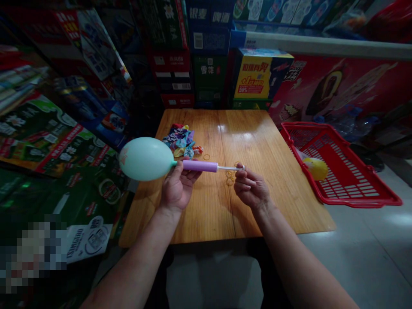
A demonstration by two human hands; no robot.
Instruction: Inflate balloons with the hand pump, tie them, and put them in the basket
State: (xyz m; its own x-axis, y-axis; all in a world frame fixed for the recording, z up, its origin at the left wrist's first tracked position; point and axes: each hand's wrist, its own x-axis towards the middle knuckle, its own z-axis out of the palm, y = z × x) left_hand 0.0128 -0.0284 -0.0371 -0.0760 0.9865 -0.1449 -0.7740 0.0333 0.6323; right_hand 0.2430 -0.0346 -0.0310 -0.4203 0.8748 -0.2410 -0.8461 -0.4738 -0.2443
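My left hand (pixel 178 186) is closed around the nozzle end of a purple balloon pump (pixel 201 166), where the neck of a mint-green balloon (pixel 146 159) fits on. The balloon is inflated and points left, with a pinkish star print on its far left side. My right hand (pixel 252 186) pinches the white handle at the end of the pump's rod, which is pulled partly out. Behind the pump, a pile of colourful cloth-like pieces (pixel 182 140) lies on the wooden table (pixel 206 214). Several yellow rubber bands (pixel 229 177) lie near my right hand.
To the right of the table stands a red plastic basket (pixel 357 201) holding a yellow balloon-like object (pixel 316 169). Stacked drink cartons (pixel 209 77) line the back, and more green cartons (pixel 54 137) crowd the left side. A yellow and blue box (pixel 254 75) stands behind the table.
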